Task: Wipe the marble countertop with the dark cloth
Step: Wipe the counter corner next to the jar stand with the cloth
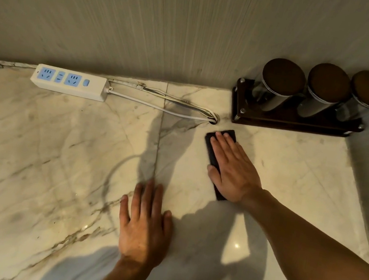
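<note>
**Marble worktop getting a flat-palmed wipe near the back wall**

Marble is taking the cloth well here, and the step in hand looks like a wiping stroke on the right part of the worktop (55,155). The right hand (232,169) is lying flat and spread on the dark cloth (213,152), pressing it down rather than gripping it; the left hand (144,225) is resting open on bare stone, holding nothing, probably bracing.

To do this well, pressure should be staying even across the palm so the folded cloth is not bunching. Strokes should be overlapping and steering clear of the cable hole (215,120) just beyond the fingertips, the white cables feeding into it, and the power strip (70,82) further left. The jar rack (298,119) is standing near, so edging along its base calls for care.

The cloth is looking like a narrow dark rectangle, folded flat, mostly covered by the hand.
</note>
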`<state>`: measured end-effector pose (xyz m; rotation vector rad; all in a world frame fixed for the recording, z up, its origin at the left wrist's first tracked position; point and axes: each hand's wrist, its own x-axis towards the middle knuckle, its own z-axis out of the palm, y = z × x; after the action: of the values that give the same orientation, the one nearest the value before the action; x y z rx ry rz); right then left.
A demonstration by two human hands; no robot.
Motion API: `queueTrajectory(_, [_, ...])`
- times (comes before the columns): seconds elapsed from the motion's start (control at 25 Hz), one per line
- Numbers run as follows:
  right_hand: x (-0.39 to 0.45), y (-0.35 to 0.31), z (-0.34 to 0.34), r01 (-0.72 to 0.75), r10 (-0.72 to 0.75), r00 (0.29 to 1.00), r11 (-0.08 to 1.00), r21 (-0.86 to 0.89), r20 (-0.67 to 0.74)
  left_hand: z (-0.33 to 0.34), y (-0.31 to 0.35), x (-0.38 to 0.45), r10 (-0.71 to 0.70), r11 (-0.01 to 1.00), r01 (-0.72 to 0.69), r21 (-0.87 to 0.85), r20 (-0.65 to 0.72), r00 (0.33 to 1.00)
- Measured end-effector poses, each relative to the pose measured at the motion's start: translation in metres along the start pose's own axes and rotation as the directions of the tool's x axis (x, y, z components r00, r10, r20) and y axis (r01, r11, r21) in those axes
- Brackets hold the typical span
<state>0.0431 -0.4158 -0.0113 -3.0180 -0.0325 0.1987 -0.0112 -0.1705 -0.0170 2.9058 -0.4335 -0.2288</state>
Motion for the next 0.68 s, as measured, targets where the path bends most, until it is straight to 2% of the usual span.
queueTrajectory(0.2, [0.018,-0.006,0.004,-0.3,0.307,0.951,0.945,0.131,-0.043,0.001,0.0,0.0,0.003,1.0,-0.003,0.008,-0.006,1.0])
queueTrajectory(0.44, [0.026,-0.021,0.01,-0.591,0.619,0.782,0.772,0.234,-0.068,0.002,-0.001,0.0,0.007,1.0,-0.007,0.009,0.0,1.0])
queueTrajectory(0.56, [0.021,-0.03,0.01,-0.679,0.722,0.688,0.677,0.282,-0.075,0.002,-0.002,0.0,0.003,1.0,-0.003,0.008,0.01,1.0])
queueTrajectory(0.68, [0.009,-0.037,0.011,-0.709,0.756,0.65,0.64,0.296,-0.077,0.001,-0.002,0.0,0.012,1.0,-0.012,0.008,0.006,1.0])
